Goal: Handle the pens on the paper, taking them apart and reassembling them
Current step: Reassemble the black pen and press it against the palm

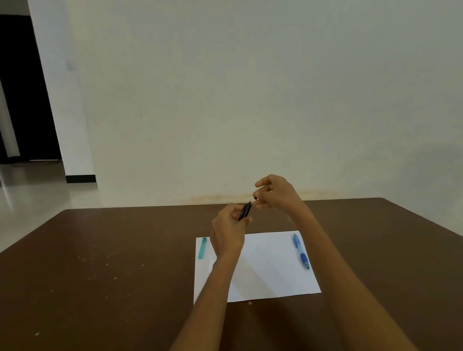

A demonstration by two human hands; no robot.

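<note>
- Brown tabletop (91, 280) pushed against a plain pale wall (269, 68) – that is the setting, with a white sheet of paper (265, 273) lying flat near the middle of the near half
- Above the far edge of the paper, a black pen body (245, 211) is held in the air, tilted up toward the right, well clear of the sheet
- Left hand (227, 232) has its fingers curled round the lower end of the black pen body
- Right hand (274, 192) is raised just beside the pen's upper end, thumb and fingertips pinching a small dark part (255, 198) – too small to say what it is, or whether it touches the pen
- On the paper's right side lies a blue pen (301, 250), running near to far, apart from both hands
- At the paper's far left corner lies a short teal pen piece (202, 248), partly over the edge
- Far left, a dark doorway (21, 84) opens beyond a glossy pale floor (9, 202)
</note>
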